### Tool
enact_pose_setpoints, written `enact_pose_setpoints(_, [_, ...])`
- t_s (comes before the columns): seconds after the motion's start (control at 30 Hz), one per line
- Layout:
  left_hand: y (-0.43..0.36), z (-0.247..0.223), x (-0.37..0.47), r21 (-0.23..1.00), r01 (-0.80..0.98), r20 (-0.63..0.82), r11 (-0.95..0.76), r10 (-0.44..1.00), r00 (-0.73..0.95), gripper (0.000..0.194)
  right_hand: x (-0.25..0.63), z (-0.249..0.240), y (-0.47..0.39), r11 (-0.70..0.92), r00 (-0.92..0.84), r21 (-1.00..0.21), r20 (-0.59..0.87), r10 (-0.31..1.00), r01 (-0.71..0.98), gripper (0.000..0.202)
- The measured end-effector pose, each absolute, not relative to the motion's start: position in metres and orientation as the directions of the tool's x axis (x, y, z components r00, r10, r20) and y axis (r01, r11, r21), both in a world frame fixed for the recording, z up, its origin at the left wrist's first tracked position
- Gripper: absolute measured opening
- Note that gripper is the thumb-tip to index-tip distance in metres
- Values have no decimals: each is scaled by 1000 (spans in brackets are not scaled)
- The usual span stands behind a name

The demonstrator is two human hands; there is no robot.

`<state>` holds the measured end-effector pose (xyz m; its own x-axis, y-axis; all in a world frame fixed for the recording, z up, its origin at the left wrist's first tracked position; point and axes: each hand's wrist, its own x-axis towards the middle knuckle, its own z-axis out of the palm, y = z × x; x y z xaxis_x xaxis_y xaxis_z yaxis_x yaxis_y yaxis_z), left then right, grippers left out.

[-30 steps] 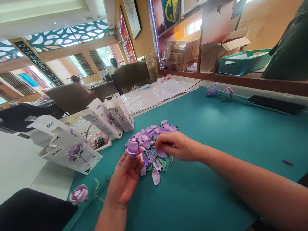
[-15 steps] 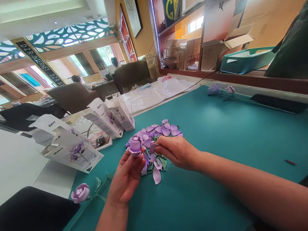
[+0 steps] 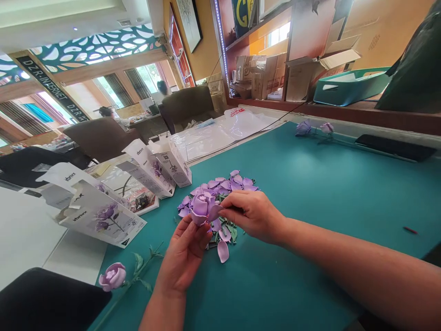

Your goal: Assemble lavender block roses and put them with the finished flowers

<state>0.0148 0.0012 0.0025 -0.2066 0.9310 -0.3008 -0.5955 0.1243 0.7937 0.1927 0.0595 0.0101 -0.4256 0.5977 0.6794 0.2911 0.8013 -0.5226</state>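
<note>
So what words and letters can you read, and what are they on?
"DZR-INTERNET DZR": dark sign, end unclear.
"G": dark shelved object.
"xx": front white box, other letters unclear.
"S": cardboard box, next letter unclear.
Too blurred: red print on plastic sheeting, print on other cardboard, smaller white box print.

The person's right hand (image 3: 254, 215) has lifted a purple petal (image 3: 215, 211) from the loose pile (image 3: 225, 185). It now holds that petal against the rose head (image 3: 200, 210).
</note>
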Motion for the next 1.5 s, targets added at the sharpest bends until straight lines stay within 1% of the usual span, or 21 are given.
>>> enact_pose_setpoints(0.1, [1, 2, 15, 800, -586, -297, 128, 934, -201, 14, 192, 10, 59, 791, -423, -524, 669, 611, 315, 10])
enact_pose_setpoints(0.3, [2, 2, 17, 804, -580, -290, 128, 937, -194, 14, 192, 11, 59, 829, -425, -476, 712, 559, 292, 8])
enact_pose_setpoints(0.5, [3, 0, 17, 800, -584, -302, 140, 935, -188, 17, 192, 10, 58, 826, -440, -466, 699, 563, 317, 11])
enact_pose_setpoints(0.7, [3, -3, 16, 799, -587, -290, 132, 939, -183, 27, 192, 8, 59, 835, -450, -442, 704, 549, 328, 12])
enact_pose_setpoints(0.9, [2, -3, 17, 816, -562, -282, 136, 942, -182, 43, 192, 8, 59, 839, -459, -428, 703, 543, 336, 11])
enact_pose_setpoints(1.03, [2, -3, 17, 827, -543, -284, 143, 941, -185, 46, 193, 8, 59, 845, -479, -415, 697, 533, 336, 13])
enact_pose_setpoints(1.27, [2, -2, 19, 831, -536, -290, 147, 938, -192, 48, 193, 10, 59, 883, -504, -323, 730, 462, 342, 20])
enact_pose_setpoints(1.5, [2, -2, 20, 830, -535, -313, 159, 926, -211, 50, 193, 9, 59, 879, -503, -302, 730, 463, 370, 20])
